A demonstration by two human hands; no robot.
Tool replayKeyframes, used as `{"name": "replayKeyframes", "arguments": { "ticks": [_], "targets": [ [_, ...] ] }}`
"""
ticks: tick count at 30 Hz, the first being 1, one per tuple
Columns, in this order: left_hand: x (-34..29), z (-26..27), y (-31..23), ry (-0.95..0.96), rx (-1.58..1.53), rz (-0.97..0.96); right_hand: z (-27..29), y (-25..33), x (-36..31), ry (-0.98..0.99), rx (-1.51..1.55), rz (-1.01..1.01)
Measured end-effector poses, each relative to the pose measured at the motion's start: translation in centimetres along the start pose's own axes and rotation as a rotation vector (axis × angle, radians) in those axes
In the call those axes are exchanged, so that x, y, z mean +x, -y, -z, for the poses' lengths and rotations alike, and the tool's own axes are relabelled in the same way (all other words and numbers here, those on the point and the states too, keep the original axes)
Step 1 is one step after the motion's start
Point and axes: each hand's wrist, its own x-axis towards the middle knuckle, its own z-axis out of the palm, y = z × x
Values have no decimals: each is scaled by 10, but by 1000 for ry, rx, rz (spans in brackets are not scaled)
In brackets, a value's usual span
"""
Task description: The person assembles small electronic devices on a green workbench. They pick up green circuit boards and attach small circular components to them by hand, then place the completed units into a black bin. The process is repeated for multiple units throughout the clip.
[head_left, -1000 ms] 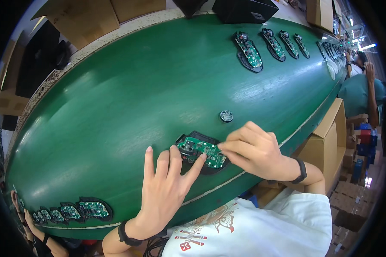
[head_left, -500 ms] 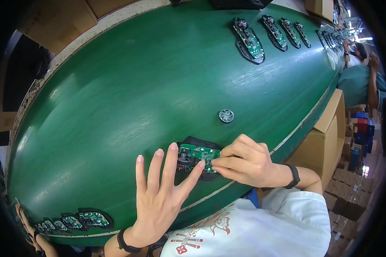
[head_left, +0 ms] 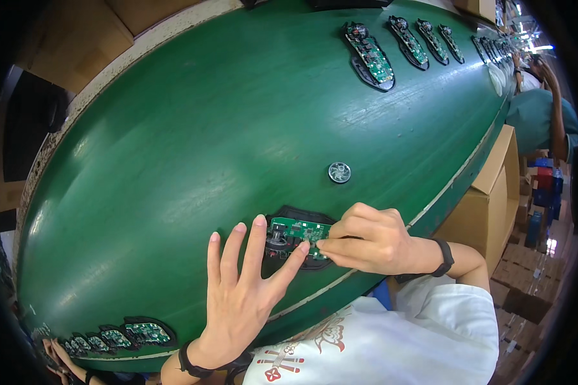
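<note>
Since one second ago, the green board [head_left: 293, 228] and the black shell [head_left: 297, 212] under it have turned to lie straighter across, and my right hand [head_left: 374, 240] has come inward along the board. Now the board is on the desk [head_left: 173, 154] just in front of me, its long way running left to right. My right fingers come at it from the right and hide that end. They are bunched close, but I can't tell if they pinch anything. My left hand [head_left: 241, 298] is spread wide, holding nothing, with its thumb on the board and its pointing finger at the left end. Both hands are just as near. One round wheel [head_left: 339, 172] lies farther off, apart from them. I can't read any words on the board.
</note>
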Motion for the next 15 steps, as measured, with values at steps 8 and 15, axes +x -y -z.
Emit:
{"name": "replayKeyframes", "arguments": {
  "ticks": [8,15],
  "targets": [
    [3,-3,4,-7,3,-18,7,-3,-14,-20,2,-43],
    [0,15,14,48,-54,-16,4,5,-18,67,-286,193]
  ]
}}
